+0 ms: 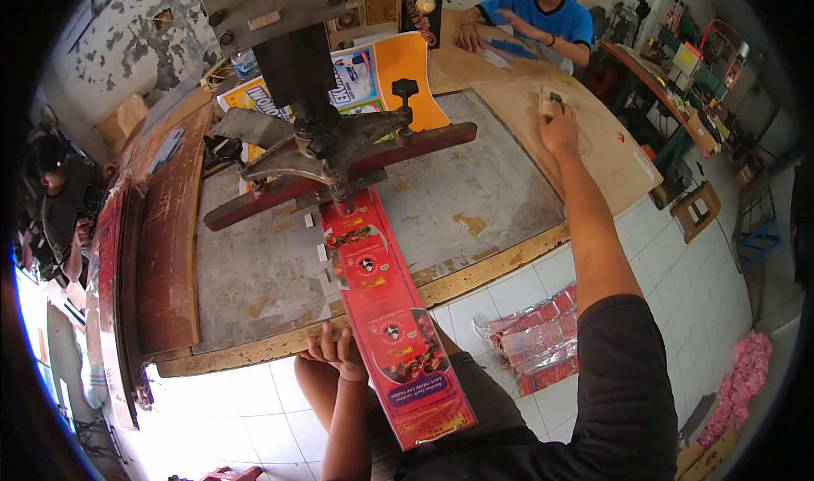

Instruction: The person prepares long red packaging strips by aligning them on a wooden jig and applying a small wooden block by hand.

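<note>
"Handling that red strip (383,293), overhanging the surface (483,214) from the press bar (434,146)?"

"Likely light, bendy, slick; pinch its edges. Left hand (339,354) half-curled beside it, right hand (560,128) on a small block (545,102); can't tell either grip."

A person's left hand (337,355) sits against the edge of a long red printed strip (390,320) at the front of a metal-topped worktable (500,193), the strip's far end beneath a machine's slanted crossbar (424,151). The right hand (560,130), arm outstretched, touches a small tan block (547,101) on a brown board (606,146). Across the table, a co-worker in a blue shirt (543,16) leans over blue material (511,49). Plastic-wrapped red packaging (536,337) lies on white floor tiles (670,265), a pink heap (738,383) farther right.
</note>
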The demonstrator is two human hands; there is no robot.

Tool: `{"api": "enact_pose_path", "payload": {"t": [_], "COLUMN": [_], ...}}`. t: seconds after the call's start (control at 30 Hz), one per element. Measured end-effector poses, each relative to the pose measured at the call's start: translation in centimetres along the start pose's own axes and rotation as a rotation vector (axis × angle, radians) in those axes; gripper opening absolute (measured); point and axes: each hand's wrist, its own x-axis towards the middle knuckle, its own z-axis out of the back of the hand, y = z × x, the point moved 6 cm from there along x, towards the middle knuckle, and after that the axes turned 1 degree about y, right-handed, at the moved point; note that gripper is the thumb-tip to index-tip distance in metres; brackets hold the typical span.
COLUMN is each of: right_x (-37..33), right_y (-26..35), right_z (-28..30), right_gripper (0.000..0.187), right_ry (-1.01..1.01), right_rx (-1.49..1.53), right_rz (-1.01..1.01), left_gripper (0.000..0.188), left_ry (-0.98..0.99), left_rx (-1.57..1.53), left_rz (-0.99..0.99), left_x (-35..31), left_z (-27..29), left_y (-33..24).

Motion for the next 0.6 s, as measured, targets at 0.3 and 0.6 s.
{"api": "enact_pose_path", "payload": {"t": [0.3,0.6], "right_x": [0.3,-0.5], "right_y": [-0.7,0.1], "right_z": [-0.5,0.1], "right_gripper": [0.062,0.059], "right_ry": [-0.050,0.016], "right_rx": [0.024,0.029], "right_rz": [0.023,0.015], "left_gripper": [0.038,0.047], "left_ry": [0.031,0.142], "left_rx": [-0.004,0.099], "left_rz": [-0.008,-0.022], "left_x": [-0.7,0.4], "left_z": [-0.2,0.6], "left_y": [0.6,0.2]}}
